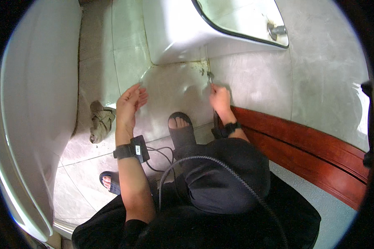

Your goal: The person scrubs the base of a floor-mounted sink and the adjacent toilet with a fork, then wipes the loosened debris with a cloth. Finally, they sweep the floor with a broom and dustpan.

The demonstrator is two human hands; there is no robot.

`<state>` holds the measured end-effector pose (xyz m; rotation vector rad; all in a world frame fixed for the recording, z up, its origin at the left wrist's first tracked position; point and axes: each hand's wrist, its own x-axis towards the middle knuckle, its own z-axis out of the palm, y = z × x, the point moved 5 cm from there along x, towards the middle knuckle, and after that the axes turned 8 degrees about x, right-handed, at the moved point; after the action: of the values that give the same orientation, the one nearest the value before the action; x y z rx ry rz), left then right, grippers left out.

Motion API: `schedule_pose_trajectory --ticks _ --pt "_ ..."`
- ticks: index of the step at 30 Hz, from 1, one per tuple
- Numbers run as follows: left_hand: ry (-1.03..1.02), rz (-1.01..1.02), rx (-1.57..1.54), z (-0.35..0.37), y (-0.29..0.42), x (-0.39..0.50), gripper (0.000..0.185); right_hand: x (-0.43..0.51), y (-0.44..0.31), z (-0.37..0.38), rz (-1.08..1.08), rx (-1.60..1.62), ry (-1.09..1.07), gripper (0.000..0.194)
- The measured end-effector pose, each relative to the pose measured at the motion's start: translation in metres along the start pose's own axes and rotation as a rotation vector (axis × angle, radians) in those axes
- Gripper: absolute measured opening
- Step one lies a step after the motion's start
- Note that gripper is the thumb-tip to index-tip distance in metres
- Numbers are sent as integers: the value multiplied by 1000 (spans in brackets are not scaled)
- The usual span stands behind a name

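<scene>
My right hand (220, 98) grips a thin metal tool (210, 79), perhaps a scraper. Its tip reaches the corner where the floor meets the wall, at the base of a white glossy bathroom fixture (177, 34). Brownish, crumbly residue (202, 67) marks that seam. Over the tiled floor, left of the tool, my left hand (132, 98) hangs with its fingers loosely curled and apart; nothing shows in it. A crumpled grey-brown cloth (102, 123) lies on the floor beyond my left wrist.
A large white curved fixture (43, 93) rises along the left. Reddish-brown wooden door trim (296, 140) runs along the right, beside the tiled wall (321, 71). A metal valve (276, 30) appears inside the dark-edged panel at top. A cable (205, 158) loops across my lap.
</scene>
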<state>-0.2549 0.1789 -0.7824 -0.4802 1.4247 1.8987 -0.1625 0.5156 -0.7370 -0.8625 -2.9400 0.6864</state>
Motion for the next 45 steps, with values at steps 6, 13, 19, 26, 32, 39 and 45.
schedule_pose_trajectory --ticks 6,13,19,26,32,39,45 --pt "8 -64 8 0 -5 1 37 0 -3 -3 -21 30 18 28" --pt "-9 -16 18 0 -4 1 36 1 -8 1 -2 -52 15 30" --pt "2 -19 -11 1 -2 -1 34 -12 4 7 126 -64 -60 30" --pt "-7 -46 29 4 -2 -2 36 22 -1 7 -57 -167 13 31" --pt "1 -39 13 3 0 -1 36 21 -21 5 -135 -386 -59 33" --pt "-20 -18 12 4 -2 -1 37 8 -5 6 8 -238 6 34" --pt "-14 -58 20 6 -7 1 36 16 1 -4 187 62 81 28"
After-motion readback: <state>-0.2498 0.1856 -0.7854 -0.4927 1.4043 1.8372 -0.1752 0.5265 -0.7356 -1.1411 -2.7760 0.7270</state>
